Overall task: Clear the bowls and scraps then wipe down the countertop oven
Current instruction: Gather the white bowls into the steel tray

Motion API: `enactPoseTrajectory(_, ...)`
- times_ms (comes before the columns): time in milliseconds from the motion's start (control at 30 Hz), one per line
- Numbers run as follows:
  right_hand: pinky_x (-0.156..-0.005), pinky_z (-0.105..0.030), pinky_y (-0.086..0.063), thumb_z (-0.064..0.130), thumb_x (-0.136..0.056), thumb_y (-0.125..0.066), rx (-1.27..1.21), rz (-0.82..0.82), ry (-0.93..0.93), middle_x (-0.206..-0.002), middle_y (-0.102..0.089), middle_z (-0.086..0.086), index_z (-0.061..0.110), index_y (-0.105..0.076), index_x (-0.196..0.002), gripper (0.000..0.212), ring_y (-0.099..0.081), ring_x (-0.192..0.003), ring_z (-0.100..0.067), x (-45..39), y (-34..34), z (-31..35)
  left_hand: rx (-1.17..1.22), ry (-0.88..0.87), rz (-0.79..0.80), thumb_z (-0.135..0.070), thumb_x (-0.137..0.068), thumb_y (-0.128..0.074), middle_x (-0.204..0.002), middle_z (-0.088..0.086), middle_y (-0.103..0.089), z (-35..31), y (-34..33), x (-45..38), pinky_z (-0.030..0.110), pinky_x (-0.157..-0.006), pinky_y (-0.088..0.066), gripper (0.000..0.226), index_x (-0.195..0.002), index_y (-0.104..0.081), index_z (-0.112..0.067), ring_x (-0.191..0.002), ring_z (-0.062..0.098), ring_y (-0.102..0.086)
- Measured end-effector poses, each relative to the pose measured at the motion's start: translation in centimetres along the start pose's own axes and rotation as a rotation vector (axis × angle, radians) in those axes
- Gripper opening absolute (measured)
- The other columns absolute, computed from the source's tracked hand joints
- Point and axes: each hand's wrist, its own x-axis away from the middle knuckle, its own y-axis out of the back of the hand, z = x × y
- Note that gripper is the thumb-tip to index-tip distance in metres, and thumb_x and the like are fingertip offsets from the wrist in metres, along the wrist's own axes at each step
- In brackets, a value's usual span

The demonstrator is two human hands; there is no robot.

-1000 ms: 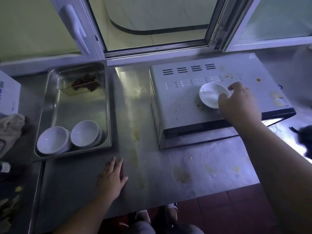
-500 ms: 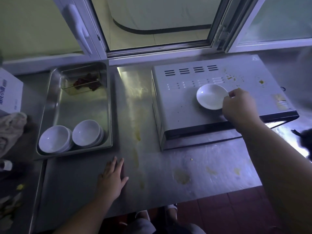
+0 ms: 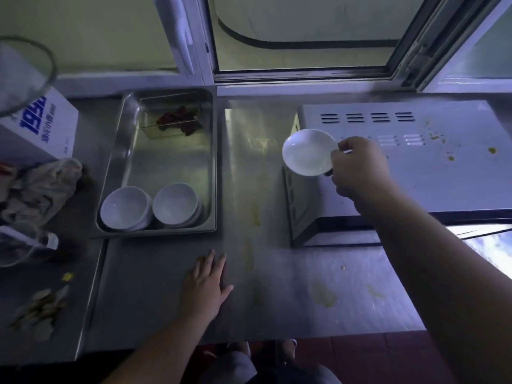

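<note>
Pinching a white bowl [image 3: 307, 152] by its rim in the right hand [image 3: 360, 170] above the oven's [image 3: 415, 173] left edge, left hand [image 3: 206, 286] flat on the counter nearer the tray [image 3: 169, 162], well left of the oven.

bowl [image 3: 306, 152]: plain white
stacked bowls [image 3: 149, 207]: white
tray [image 3: 130, 139]: silver steel
oven [image 3: 443, 173]: pale grey, yellow-orange specks
bench [image 3: 277, 295]: grey steel, yellowish smears
box [image 3: 41, 126]: white, blue print
cloth [image 3: 41, 187]: off-white

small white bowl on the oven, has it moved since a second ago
Yes. The small white bowl, pinched in the right hand, has left the middle of the grey countertop oven top and moved left, past its left edge.
</note>
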Motion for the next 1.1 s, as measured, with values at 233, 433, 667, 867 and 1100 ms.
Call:
enactPoseTrajectory(233,-0.055,-0.029,-0.049,0.012,-0.086,-0.045,0.141,0.136,0.106,-0.087,-0.068,-0.008,0.012,-0.066,-0.098,0.024,-0.064,-0.08,-0.032,-0.2,-8.0,4.2,0.041,0.014,-0.034,-0.057,-0.067,-0.084,-0.153,0.009,-0.049,2.9,-0.1,-0.1,0.051,-0.098,-0.051,0.088,-0.144,-0.055,-0.025,-0.134,0.033,-0.054)
enactPoseTrajectory(433,-0.055,-0.042,-0.061,0.008,-0.082,-0.039,0.084,0.294,-0.001,-0.081,-0.072,-0.012,0.012,-0.065,-0.103,0.033,-0.068,-0.054,-0.028,-0.4,-14.7,5.9,0.074,0.05,-0.076,-0.058,-0.075,-0.076,-0.158,0.009,-0.043,6.1,0.0,-1.3,0.05,-0.103,-0.048,0.085,-0.148,-0.05,-0.025,-0.14,0.032,-0.047)
enactPoseTrajectory(667,-0.06,-0.039,-0.057,0.006,-0.089,-0.041,0.05,0.34,-0.109,-0.09,-0.07,-0.018,0.012,-0.059,-0.111,0.029,-0.068,-0.066,-0.033,-1.9,-21.2,6.8,0.122,0.021,-0.126,-0.059,-0.08,-0.07,-0.163,0.007,-0.034,9.0,-1.0,-1.8,0.052,-0.112,-0.041,0.085,-0.153,-0.042,-0.027,-0.147,0.031,-0.038)
enactPoseTrajectory(867,-0.053,-0.036,-0.06,0.005,-0.085,-0.042,0.097,0.353,-0.082,-0.095,-0.069,-0.019,0.014,-0.059,-0.103,0.027,-0.072,-0.07,-0.035,-2.6,-25.5,8.2,0.128,-0.015,-0.13,-0.063,-0.083,-0.062,-0.168,0.004,-0.022,9.7,-1.4,-2.1,0.057,-0.117,-0.032,0.088,-0.158,-0.033,-0.028,-0.153,0.029,-0.027)
enactPoseTrajectory(1100,-0.067,-0.049,-0.065,0.0,-0.088,-0.049,0.213,0.367,-0.038,-0.094,-0.066,-0.017,0.004,-0.06,-0.115,0.03,-0.073,-0.081,-0.036,-4.5,-30.6,9.4,0.156,-0.023,-0.097,-0.069,-0.089,-0.049,-0.171,0.0,-0.004,10.4,-2.0,-2.0,0.056,-0.122,-0.021,0.087,-0.162,-0.019,-0.032,-0.157,0.025,-0.007)
